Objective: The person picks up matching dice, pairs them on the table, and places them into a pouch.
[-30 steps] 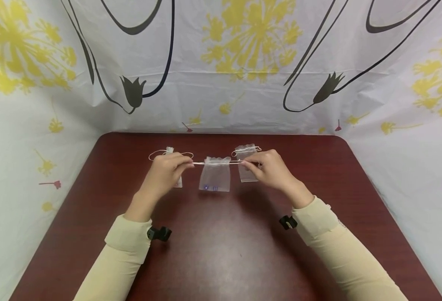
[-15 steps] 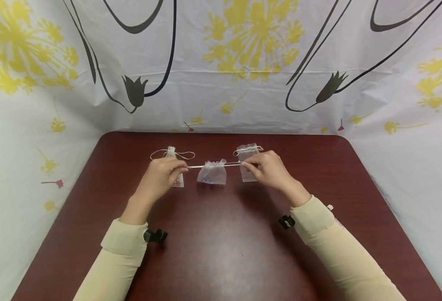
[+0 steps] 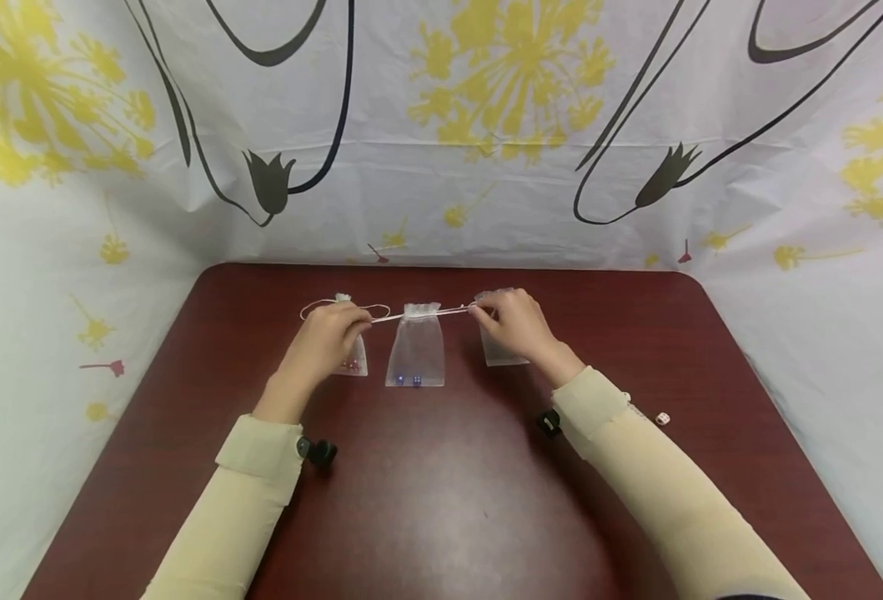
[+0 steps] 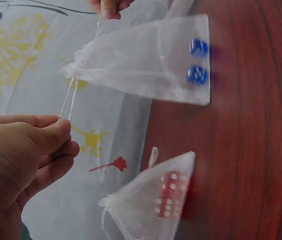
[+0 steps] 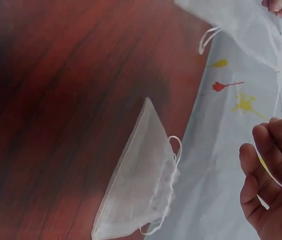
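A sheer white drawstring bag (image 3: 417, 346) hangs between my two hands, its neck gathered. Two blue dice (image 4: 197, 75) lie at its bottom. My left hand (image 3: 321, 340) pinches the drawstring (image 4: 68, 97) on one side, between thumb and index finger. On the opposite side, the cord's other end is pinched by my right hand (image 3: 518, 327). Behind the left hand is a second sheer bag (image 4: 136, 200) with its neck drawn in, holding red dice (image 4: 170, 196). A third bag (image 5: 136, 185) lies flat under the right hand, with no dice visible in it.
A white die (image 3: 662, 418) sits on the dark red table (image 3: 426, 517) beside the right sleeve; another pale piece (image 3: 626, 397) is partly hidden by that sleeve. A patterned cloth (image 3: 486, 208) stands behind the table's far edge.
The bag with blue dice, foreshortened half a second ago, now shows its full length, and its neck is narrower than a second ago. My right hand has shifted left and slightly away.
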